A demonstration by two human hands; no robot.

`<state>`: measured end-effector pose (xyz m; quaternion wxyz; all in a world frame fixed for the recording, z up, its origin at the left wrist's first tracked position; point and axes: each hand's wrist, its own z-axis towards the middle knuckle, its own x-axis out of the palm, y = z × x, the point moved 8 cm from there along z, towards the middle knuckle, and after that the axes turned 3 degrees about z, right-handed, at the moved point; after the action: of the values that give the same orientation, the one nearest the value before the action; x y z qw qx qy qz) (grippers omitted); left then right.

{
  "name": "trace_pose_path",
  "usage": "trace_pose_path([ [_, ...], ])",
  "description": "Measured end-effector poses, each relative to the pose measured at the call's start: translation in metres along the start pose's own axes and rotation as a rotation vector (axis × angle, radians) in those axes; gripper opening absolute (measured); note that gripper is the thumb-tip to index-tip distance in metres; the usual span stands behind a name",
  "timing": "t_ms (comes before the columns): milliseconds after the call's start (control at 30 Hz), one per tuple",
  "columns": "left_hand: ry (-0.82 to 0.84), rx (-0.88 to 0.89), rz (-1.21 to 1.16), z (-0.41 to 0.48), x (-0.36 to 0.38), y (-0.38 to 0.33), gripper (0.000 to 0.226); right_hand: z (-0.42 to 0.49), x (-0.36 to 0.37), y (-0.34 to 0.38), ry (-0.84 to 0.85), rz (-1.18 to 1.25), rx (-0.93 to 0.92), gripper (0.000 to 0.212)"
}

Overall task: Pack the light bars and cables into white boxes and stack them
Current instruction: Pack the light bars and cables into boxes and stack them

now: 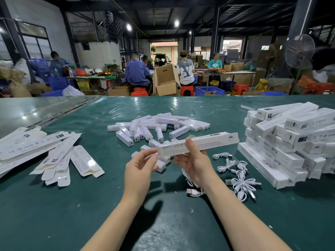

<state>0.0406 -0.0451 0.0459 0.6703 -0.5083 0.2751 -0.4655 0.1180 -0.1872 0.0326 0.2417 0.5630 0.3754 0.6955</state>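
Green table [90, 205] is stretching across a busy workshop. Just above it, the right hand [194, 163] is gripping a long white box [204, 142], thumb on top. The left hand [139, 169] is curling at the box's left end with fingertips touching it, though I cannot tell whether it is pinching. Light bars [159, 124] are lying behind, cables [237, 174] to the right, beside the stacked boxes [290, 142].

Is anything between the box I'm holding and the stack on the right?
Nothing visible blocks it. The box in the right hand is airborne; only loose cables lie on the table before the stack.
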Motion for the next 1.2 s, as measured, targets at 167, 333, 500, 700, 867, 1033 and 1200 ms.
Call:
trace_pose_path([
  [167, 0.265, -0.262, -0.279, -0.010, 0.028, 0.013, 0.044, 0.002, -0.005, 0.000, -0.007, 0.129, 0.024, 0.066],
  [333, 0.313, -0.336, -0.465, -0.009, 0.033, 0.011, 0.046, 0.001, -0.003, -0.001, 0.060, -0.016, -0.002, 0.048],
  [500, 0.186, -0.361, -0.580, -0.009, 0.029, 0.020, 0.037, -0.008, 0.029, -0.018, 0.175, -0.328, -0.057, 0.024],
  [700, -0.297, -0.461, -0.765, 0.014, -0.029, 0.028, 0.013, -0.013, 0.047, -0.048, 0.451, -1.442, -0.151, 0.049],
  [867, -0.529, -0.464, -0.869, 0.018, -0.069, 0.027, 0.014, -0.014, 0.050, -0.043, 0.383, -1.535, -0.279, 0.024],
  [1033, -0.475, -0.499, -0.869, 0.017, -0.058, 0.033, 0.011, -0.011, 0.034, -0.023, 0.149, -1.590, -0.283, 0.022],
  [1200, -0.419, -0.444, -0.823, 0.023, -0.056, 0.033, 0.007, -0.016, 0.036, -0.025, 0.197, -1.564, -0.286, 0.021],
])
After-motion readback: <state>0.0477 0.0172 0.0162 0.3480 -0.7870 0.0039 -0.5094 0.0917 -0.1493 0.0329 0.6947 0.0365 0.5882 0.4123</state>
